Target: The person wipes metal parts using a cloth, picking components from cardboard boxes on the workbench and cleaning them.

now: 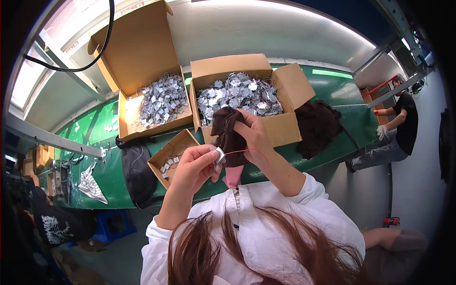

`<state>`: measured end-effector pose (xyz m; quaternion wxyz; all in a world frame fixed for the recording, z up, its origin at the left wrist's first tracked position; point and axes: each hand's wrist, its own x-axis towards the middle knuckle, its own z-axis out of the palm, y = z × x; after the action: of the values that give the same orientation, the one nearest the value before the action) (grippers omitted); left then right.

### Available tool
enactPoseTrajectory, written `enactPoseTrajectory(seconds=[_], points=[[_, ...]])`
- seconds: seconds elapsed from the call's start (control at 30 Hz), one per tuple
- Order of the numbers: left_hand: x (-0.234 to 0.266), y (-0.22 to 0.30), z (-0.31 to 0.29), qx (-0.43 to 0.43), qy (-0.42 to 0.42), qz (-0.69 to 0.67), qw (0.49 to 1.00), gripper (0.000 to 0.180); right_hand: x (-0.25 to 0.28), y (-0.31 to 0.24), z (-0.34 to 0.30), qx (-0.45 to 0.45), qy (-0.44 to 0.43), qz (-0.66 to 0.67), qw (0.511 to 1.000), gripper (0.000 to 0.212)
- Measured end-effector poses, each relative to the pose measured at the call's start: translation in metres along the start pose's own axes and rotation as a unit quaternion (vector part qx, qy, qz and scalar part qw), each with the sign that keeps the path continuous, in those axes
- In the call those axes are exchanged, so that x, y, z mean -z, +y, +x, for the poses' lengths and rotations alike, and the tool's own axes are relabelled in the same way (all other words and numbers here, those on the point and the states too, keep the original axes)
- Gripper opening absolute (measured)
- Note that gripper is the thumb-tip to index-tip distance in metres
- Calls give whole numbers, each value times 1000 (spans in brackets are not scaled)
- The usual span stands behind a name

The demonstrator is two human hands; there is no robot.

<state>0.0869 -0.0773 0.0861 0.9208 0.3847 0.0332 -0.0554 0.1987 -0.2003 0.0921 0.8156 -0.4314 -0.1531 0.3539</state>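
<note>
Between the thumb and fingers of my left hand [198, 165] is a small square silver piece with a thin red wire [244, 150]. The wire trails from the piece toward my right wrist. Gathered in my right hand [256, 134] is a dark brown cloth [229, 124], bunched just above the silver piece. Below the brown cloth hangs some pink fabric [233, 176], in front of my white shirt; I cannot tell whether the two are joined. Both hands are close together in front of the cardboard boxes.
On the green table [339, 97] stand an open box of small square pieces [164, 102], a box of silver pieces [240, 92] and a small cardboard tray [166, 153]. A brown cloth heap [317, 127], black bag [137, 166] and striped cloth [91, 184] lie around. A person [403, 111] stands far right.
</note>
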Motion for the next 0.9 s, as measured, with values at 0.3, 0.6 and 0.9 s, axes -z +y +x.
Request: enactPoseTrajectory(seconds=[0.3,0.6,0.9], points=[[8,-5,-8,26,-16,39,999,15,19,-20,14,80,127,72,986,15],[88,0,-46,-111,310,180,927,12,95,-38,16,137,268,117,946,28],[147,-54,-39,10,436,538,721,33,103,-46,-12,168,308,83,933,32]])
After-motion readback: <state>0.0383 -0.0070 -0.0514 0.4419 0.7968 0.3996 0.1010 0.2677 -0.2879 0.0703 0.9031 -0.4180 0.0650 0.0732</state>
